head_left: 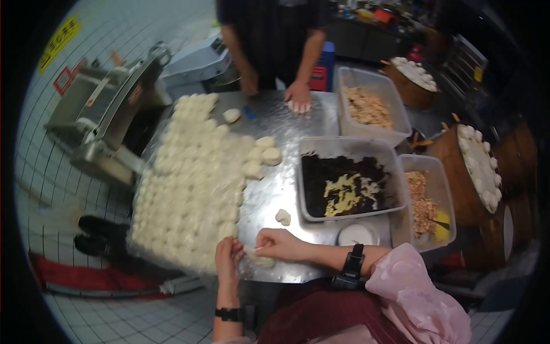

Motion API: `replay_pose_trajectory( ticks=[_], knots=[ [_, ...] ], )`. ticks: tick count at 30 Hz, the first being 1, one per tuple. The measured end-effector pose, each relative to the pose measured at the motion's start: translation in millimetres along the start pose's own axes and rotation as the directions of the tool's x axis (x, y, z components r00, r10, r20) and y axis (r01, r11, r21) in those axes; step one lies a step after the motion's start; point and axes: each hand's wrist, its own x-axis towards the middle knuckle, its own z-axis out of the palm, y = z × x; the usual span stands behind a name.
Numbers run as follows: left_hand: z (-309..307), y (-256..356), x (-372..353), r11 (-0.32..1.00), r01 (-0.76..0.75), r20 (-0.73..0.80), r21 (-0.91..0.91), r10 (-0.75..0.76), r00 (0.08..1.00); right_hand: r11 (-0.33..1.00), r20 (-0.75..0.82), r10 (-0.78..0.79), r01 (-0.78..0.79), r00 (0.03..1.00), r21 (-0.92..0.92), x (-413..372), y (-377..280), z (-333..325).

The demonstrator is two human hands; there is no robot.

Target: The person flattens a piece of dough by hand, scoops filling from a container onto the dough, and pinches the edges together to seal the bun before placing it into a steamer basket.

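Note:
Near the front edge of the steel table, a small piece of dough [250, 251] stretches between my two hands. My left hand [228, 253] is closed, its curled fingers at the left end of the dough. With fingers pinched together, my right hand [281, 244] grips the other side. Another pale dough lump [263, 261] lies just under my right hand, partly hidden by it. Beyond my hands sits a small loose dough piece [283, 217]. To the left, many dough balls [189, 189] lie close together in rows, partly under clear plastic film.
Plastic tubs hold dark filling [318, 183], shredded filling [366, 106] and chopped filling [424, 215]. A white round container [358, 234] stands by them. Across the table, a co-worker's hand [298, 94] presses dough. Steamers with buns [478, 166] stand right; a steel machine [109, 114] stands left.

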Motion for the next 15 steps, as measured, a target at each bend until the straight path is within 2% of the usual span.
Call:
replay_pose_trajectory(
  ticks=[1, 2, 3, 4, 5, 6, 7, 8, 9, 10, 12, 13, 14, 15],
  knots=[
    [-5, 1, -4, 0.988, 0.1, 0.22, -0.114, -0.074, 0.973, 1.0, -0.035, -0.007, 0.007, 0.999, -0.009, -5, -15, -5],
    [5, -4, -4, 0.989, 0.106, 0.254, -0.103, -0.077, 0.964, 0.996, 0.03, -0.016, 0.014, 0.999, 0.09, -10, -30, -12],
    [26, 7, -23, 0.906, 0.312, 0.398, -0.287, -0.183, 0.899, 0.982, 0.091, -0.035, 0.017, 0.995, 0.19, -17, -42, -22],
    [47, 16, -41, 0.746, 0.524, 0.548, -0.411, -0.257, 0.796, 0.982, 0.047, -0.038, 0.028, 0.998, 0.187, -28, -50, -32],
    [67, 19, -54, 0.664, 0.586, 0.623, -0.465, -0.225, 0.749, 0.998, 0.012, -0.057, 0.056, 0.998, 0.036, -40, -57, -42],
    [78, 13, -55, 0.666, 0.61, 0.648, -0.43, -0.243, 0.722, 0.991, -0.019, -0.071, 0.069, 0.997, -0.116, -53, -62, -52],
    [85, 4, -56, 0.722, 0.582, 0.642, -0.374, -0.252, 0.724, 0.899, -0.062, -0.248, 0.205, 0.967, -0.388, -68, -63, -63],
    [92, -5, -55, 0.776, 0.545, 0.634, -0.319, -0.252, 0.731, 0.897, -0.095, -0.253, 0.196, 0.963, -0.396, -84, -66, -76],
    [97, -16, -52, 0.852, 0.469, 0.649, -0.233, -0.223, 0.727, 0.792, -0.188, -0.378, 0.211, 0.907, -0.574, -103, -69, -90],
    [109, -15, -56, 0.853, 0.476, 0.662, -0.215, -0.231, 0.713, 0.66, -0.245, -0.502, 0.185, 0.829, -0.728, -123, -72, -105],
    [128, -11, -67, 0.828, 0.533, 0.75, -0.174, -0.239, 0.616, 0.454, -0.39, -0.512, -0.145, 0.765, -0.879, -175, -82, -151],
    [134, -17, -68, 0.771, 0.585, 0.814, -0.252, -0.158, 0.559, 0.36, -0.435, -0.477, -0.282, 0.763, -0.889, -202, -86, -176],
    [144, -17, -71, 0.774, 0.587, 0.818, -0.237, -0.167, 0.55, 0.255, -0.482, -0.445, -0.409, 0.755, -0.876, -231, -85, -195],
    [158, -13, -76, 0.762, 0.597, 0.897, -0.253, -0.046, 0.439, 0.102, -0.527, -0.409, -0.537, 0.745, -0.838, -259, -77, -208]
  ],
)
